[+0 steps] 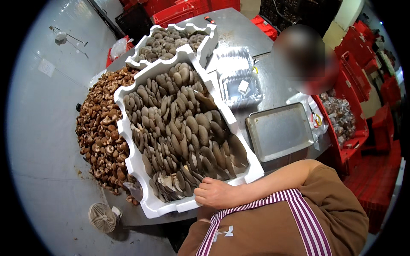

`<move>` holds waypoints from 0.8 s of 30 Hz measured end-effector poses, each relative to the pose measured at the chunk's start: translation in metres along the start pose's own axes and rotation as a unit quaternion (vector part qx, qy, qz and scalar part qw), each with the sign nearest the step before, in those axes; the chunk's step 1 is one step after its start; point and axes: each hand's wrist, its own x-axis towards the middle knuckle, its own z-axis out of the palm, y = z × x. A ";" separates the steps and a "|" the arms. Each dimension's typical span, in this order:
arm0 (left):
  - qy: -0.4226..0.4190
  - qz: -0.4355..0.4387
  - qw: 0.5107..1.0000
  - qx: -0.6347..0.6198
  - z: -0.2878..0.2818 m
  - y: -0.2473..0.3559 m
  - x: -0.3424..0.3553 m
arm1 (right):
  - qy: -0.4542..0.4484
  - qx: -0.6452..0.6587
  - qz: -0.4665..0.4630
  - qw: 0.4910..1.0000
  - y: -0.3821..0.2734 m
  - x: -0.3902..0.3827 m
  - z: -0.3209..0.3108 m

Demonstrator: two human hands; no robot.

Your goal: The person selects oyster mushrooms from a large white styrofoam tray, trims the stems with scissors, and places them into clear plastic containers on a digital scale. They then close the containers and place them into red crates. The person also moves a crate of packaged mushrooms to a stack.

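Observation:
My right hand (213, 192) is at the near edge of a white foam crate (255, 170) packed with grey-brown oyster mushrooms (183, 128), its fingers curled beside the closest mushrooms; what they grip is hidden. My left forearm (205, 212) shows just below it, with that hand hidden under my right hand and the crate rim. A second foam crate (209, 42) of oyster mushrooms stands behind. Loose brown mushrooms (102, 128) are heaped along the left side.
Steel table holds clear plastic containers (241, 91), a metal tray (277, 132) and scissors (316, 119). Red crates (350, 128) with bagged items stand right, near a person with blurred head (303, 59). A fan (102, 217) sits lower left.

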 end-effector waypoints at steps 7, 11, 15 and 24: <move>-0.013 0.007 1.000 0.018 -0.011 -0.001 0.012 | 0.041 0.035 0.049 0.997 -0.012 -0.009 0.064; -0.016 0.010 1.000 0.013 -0.019 -0.007 0.017 | 0.038 0.023 0.052 0.998 -0.010 -0.031 0.106; -0.008 0.022 1.000 0.020 -0.029 0.005 0.015 | 0.023 0.017 0.042 0.999 -0.008 -0.040 0.128; -0.004 0.053 0.993 0.103 -0.074 -0.002 -0.051 | 0.015 0.033 0.079 0.996 -0.010 -0.040 0.143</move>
